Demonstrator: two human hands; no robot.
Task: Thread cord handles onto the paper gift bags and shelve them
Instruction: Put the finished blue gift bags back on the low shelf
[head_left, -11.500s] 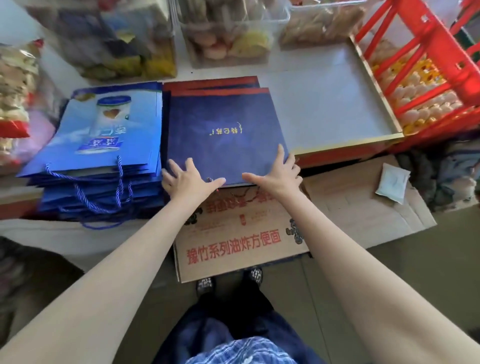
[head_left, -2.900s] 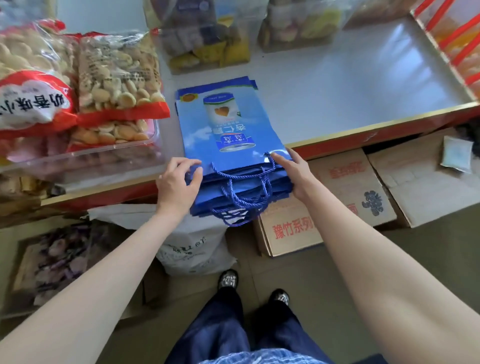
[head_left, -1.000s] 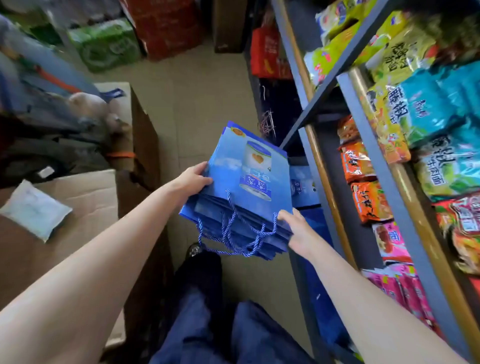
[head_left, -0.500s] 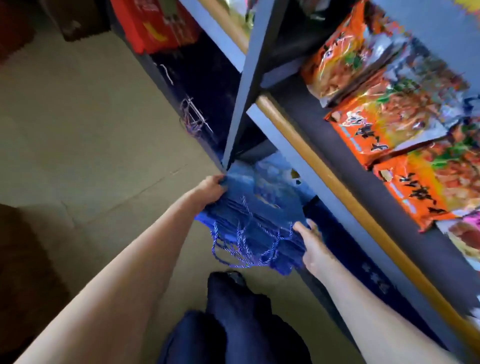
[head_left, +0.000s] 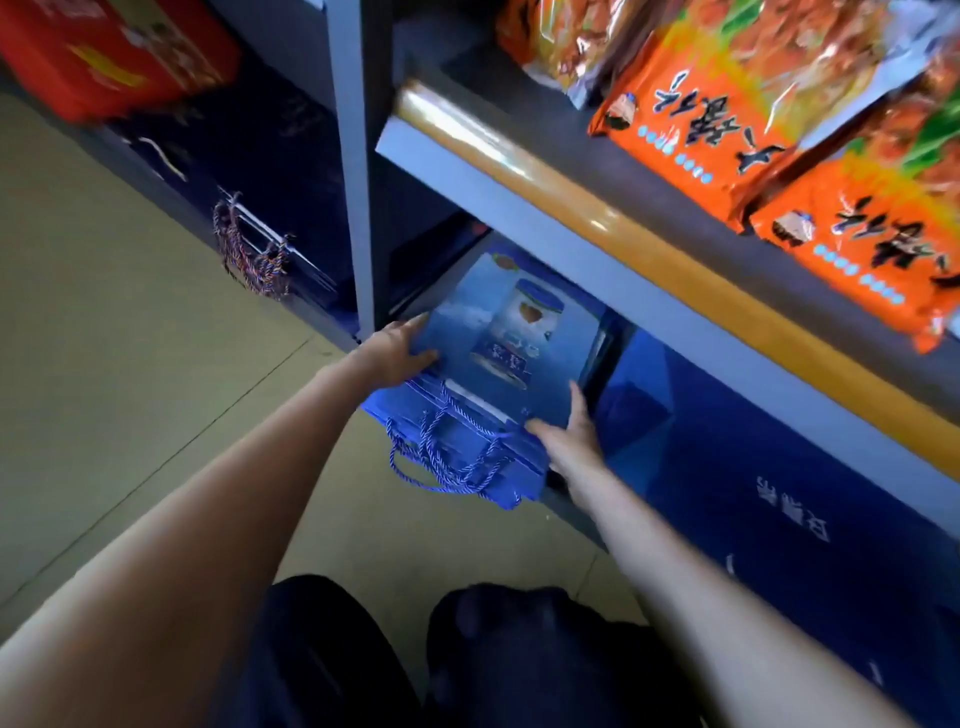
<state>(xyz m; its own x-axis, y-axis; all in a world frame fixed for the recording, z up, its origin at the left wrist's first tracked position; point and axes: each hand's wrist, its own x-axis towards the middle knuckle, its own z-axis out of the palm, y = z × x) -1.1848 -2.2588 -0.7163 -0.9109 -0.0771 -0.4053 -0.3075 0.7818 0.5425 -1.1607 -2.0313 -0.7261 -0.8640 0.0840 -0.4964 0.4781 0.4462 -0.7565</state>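
A flat stack of light blue paper gift bags (head_left: 498, 353) with a printed tin on top lies partly inside the bottom shelf opening, under the grey shelf edge (head_left: 519, 208). Blue cord handles (head_left: 447, 457) hang from its near end over the floor. My left hand (head_left: 395, 353) grips the stack's left edge, thumb on top. At the near right corner my right hand (head_left: 566, 436) holds the stack, fingers along its side.
A grey upright post (head_left: 358, 171) stands just left of the stack. Dark navy bags (head_left: 291, 171) with cords fill the bay to the left, a red box (head_left: 104, 52) above them. Orange snack packets (head_left: 779, 130) sit on the upper shelf. More blue bags (head_left: 779, 493) lie to the right.
I have turned from the counter to the shelving. In the last second the stack moved down and forward, going from the air in front of the shelves into the bottom shelf opening.
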